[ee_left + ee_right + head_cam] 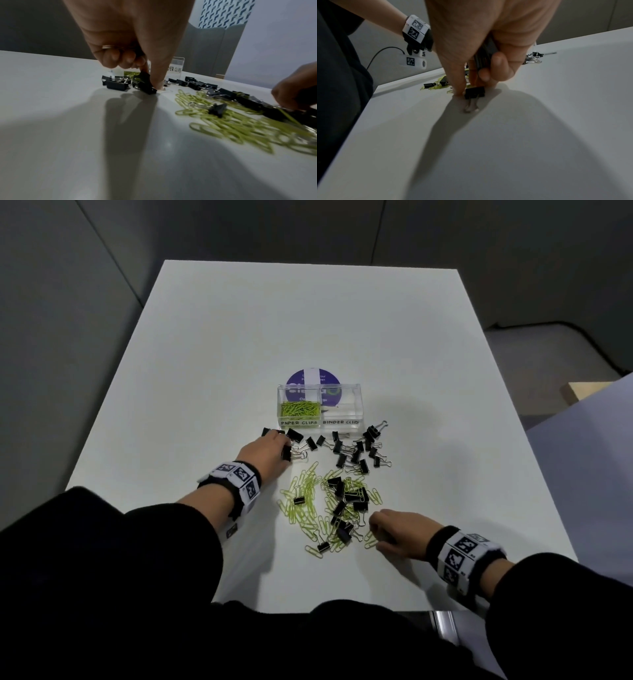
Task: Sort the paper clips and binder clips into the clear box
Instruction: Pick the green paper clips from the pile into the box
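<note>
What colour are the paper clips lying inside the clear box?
The paper clips in the clear box are yellow-green. The head view shows it best.

Wearing black long sleeves (113, 542) pushed back from both wrists. Sporting black wristbands (442, 539) wrapped in white blocks (239, 474) printed with black square codes. Carrying a white camera pod (412, 61) with a thin black cable (380, 52). Showing a ring (108, 46).

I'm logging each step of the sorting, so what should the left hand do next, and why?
Probably lift the binder clip that the left hand pinches on the table and carry it to the clear box. Its BINDER CLIPS compartment looks empty, while green paper clips already fill the other.
</note>
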